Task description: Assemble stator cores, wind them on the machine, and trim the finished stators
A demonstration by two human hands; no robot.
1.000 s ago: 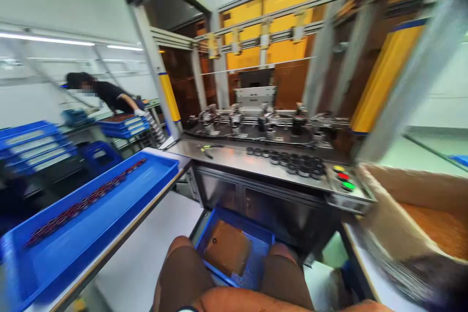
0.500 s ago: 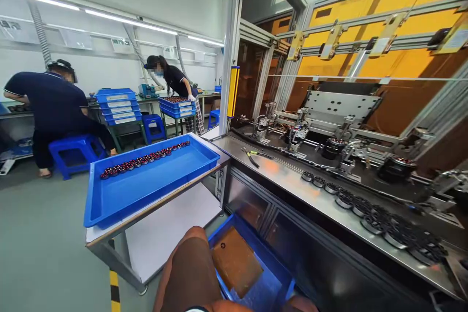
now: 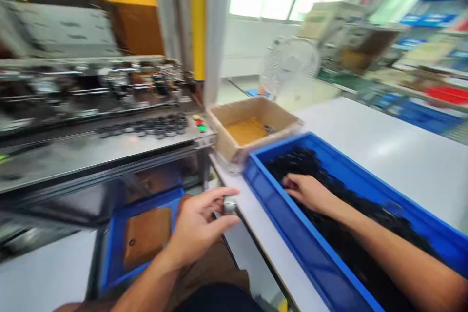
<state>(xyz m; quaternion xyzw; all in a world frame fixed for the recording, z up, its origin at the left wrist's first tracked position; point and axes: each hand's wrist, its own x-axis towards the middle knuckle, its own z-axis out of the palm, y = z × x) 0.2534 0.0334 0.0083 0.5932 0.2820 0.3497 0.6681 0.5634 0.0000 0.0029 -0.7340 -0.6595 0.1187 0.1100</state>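
Observation:
My right hand (image 3: 309, 191) lies inside a blue tray (image 3: 288, 224) on the white table, its fingers resting on a heap of small black round parts (image 3: 303, 163); whether the fingers hold one is hidden. My left hand (image 3: 199, 224) hovers by the table's near corner with fingers spread, the fingertips close to a small metal piece (image 3: 230, 204) at the table edge. The picture is smeared by motion.
An open cardboard box (image 3: 252, 126) stands behind the blue tray. To the left is a steel machine bench (image 3: 73, 156) with black rings (image 3: 153, 126) and coloured buttons (image 3: 199, 124). A blue bin (image 3: 117, 239) sits on the floor. A fan (image 3: 288, 66) and shelves stand behind.
The view has swung from the left tray and machine to the right table. Both my hands have come into view, the right one now in the blue tray.

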